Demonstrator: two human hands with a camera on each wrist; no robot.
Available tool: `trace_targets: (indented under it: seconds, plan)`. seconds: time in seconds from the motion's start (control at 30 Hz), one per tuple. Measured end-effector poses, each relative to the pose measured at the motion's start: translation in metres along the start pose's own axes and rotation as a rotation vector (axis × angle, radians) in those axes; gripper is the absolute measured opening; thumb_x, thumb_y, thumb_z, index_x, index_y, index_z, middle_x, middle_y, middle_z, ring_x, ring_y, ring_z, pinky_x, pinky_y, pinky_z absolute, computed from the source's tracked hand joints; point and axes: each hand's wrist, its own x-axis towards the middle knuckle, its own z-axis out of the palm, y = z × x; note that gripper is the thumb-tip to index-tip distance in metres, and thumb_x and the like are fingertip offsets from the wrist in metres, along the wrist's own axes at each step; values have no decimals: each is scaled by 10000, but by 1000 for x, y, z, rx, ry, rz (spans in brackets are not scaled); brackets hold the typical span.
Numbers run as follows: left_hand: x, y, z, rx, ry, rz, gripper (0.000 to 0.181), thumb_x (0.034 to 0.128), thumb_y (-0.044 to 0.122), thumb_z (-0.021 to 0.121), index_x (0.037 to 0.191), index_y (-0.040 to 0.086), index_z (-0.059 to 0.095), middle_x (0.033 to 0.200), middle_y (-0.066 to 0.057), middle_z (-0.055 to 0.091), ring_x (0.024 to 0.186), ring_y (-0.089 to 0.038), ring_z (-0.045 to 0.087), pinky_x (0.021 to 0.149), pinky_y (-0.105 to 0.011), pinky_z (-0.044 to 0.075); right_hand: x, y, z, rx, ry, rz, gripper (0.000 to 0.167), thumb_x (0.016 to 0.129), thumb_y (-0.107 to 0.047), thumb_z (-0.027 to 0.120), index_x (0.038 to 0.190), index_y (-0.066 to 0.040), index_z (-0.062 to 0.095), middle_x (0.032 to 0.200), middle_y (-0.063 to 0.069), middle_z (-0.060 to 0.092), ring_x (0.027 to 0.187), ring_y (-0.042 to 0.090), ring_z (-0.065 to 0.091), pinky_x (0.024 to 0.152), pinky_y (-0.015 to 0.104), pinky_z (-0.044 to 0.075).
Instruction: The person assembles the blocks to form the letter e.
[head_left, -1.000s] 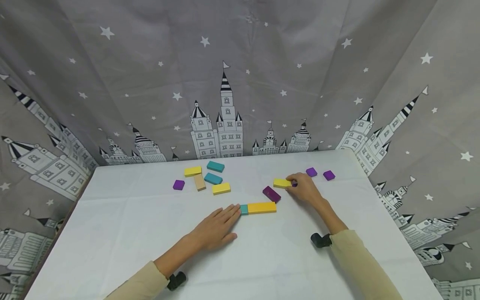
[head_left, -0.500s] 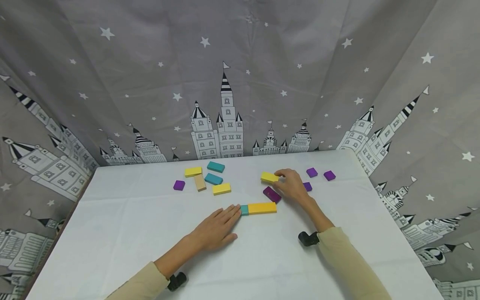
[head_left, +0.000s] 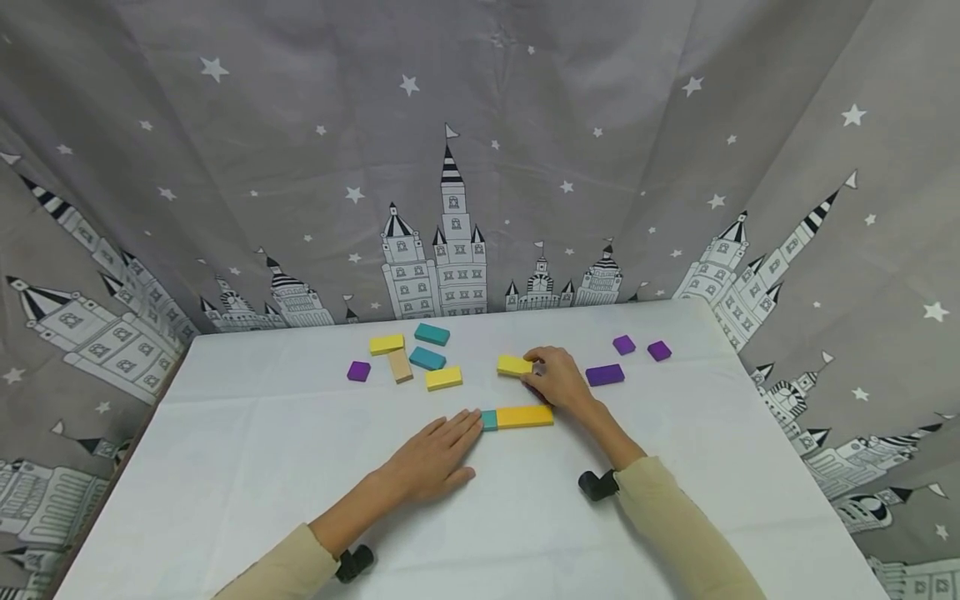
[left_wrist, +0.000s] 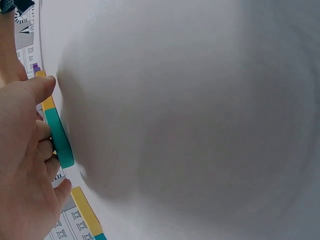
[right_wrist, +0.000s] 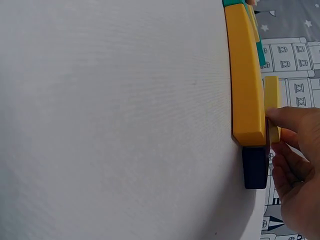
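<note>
My right hand (head_left: 558, 382) pinches a yellow block (head_left: 511, 365) by its right end, behind the row in the middle of the table. That row is an orange-yellow block (head_left: 525, 417) end to end with a teal block (head_left: 489, 420). My left hand (head_left: 431, 462) lies with its fingers straight, fingertips over the teal block's left part. In the left wrist view, more of the teal block (left_wrist: 57, 132) shows beside my left hand (left_wrist: 25, 145). A purplish block under my right hand is mostly hidden in the head view; a dark block (right_wrist: 254, 169) shows near the orange-yellow block's end in the right wrist view.
Back left lie two yellow blocks (head_left: 444, 378), two teal blocks (head_left: 427, 358), a tan block (head_left: 401, 365) and a small purple block (head_left: 358, 371). To the right are a longer purple block (head_left: 604, 375) and two small purple ones (head_left: 659, 351). A grey curtain (head_left: 525, 125) hangs behind the white table.
My right hand has carried the yellow block leftward, uncovering the longer purple block and covering most of the reddish-purple one. My left hand has stayed in place.
</note>
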Motion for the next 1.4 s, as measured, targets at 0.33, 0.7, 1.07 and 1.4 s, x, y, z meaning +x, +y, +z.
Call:
trace_targets:
  seconds: [0.33,0.7,1.07,1.4]
  plan:
    - [0,-1,1,7,9,3,696,1041,433,486,1568,32,271,1637,-109,212,1496,-267,185,1187,-473,208,1,0,7,-38,-10,-11,334,877,-152,786,1171,-18,705,1138,121,684,955,253,550,891,411,493]
    - [0,-1,2,9,16,7,698,1038,432,492,1566,31,277,1635,-110,219,1494,-268,192,1185,-473,215,-2,-4,8,-39,-23,3,324,865,-138,793,1147,-4,708,1110,124,681,946,250,540,877,392,492]
    - [0,-1,2,7,15,8,700,1035,432,498,1565,30,280,1634,-111,224,1492,-270,202,1181,-476,226,-2,-2,10,-36,-27,13,338,854,-147,805,1144,-3,705,1079,116,682,925,243,528,857,381,484]
    - [0,-1,1,12,3,4,704,1037,440,491,1570,38,270,1638,-103,213,1496,-263,189,1186,-469,214,-1,-2,9,-33,-33,27,347,857,-155,804,1154,-8,701,1098,115,680,944,244,529,881,386,484]
